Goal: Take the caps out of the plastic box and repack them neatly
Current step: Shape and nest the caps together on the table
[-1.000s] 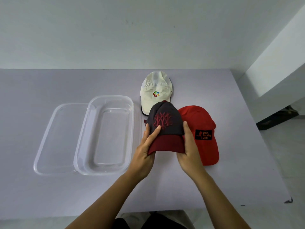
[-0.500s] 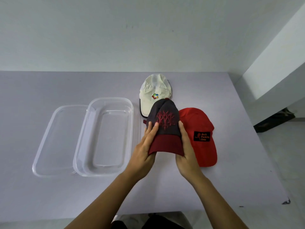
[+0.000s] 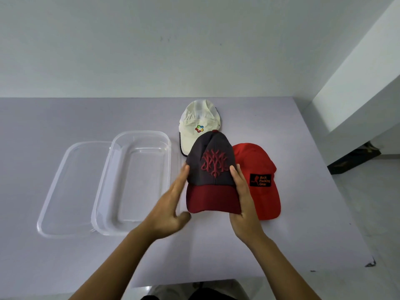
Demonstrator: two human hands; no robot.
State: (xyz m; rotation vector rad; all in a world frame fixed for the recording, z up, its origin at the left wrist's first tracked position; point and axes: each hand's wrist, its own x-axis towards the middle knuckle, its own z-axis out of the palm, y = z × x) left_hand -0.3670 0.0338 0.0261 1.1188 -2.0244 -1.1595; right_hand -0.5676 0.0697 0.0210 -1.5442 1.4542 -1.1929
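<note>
Lid [image 3: 71,189]: clear plastic, lying flat at the far left of the tabletop [image 3: 65,263], its right edge tucked under or against the box; I cannot tell which.
Plastic box [image 3: 101,191]: clear, open side up, nothing inside it, just right of the lid and left of the caps.
Left hand [image 3: 171,210]: blurred, palm turned toward the dark cap, fingers stretched out and thumb spread apart; the fingertips [image 3: 185,169] are at the cap's left side, so its grip is wide and not closed on anything.
White cap [image 3: 198,126]: farthest from the person, lying flat on the tabletop with a small coloured emblem on the front; its near edge is hidden behind the dark cap.
Dark cap [image 3: 213,174]: grey crown with a red embroidered design, dark red brim pointing toward the person; it is out of the box, held up in front of the other two caps.
Right hand [image 3: 245,204]: its grip is closed on the dark cap's right side, thumb on top along the crown and brim, the other fingers hidden underneath.
Red cap [image 3: 263,187]: lying on the tabletop to the right, brim toward the person, a black patch with orange lettering on its front; its left part is hidden behind the dark cap and the right hand.
</note>
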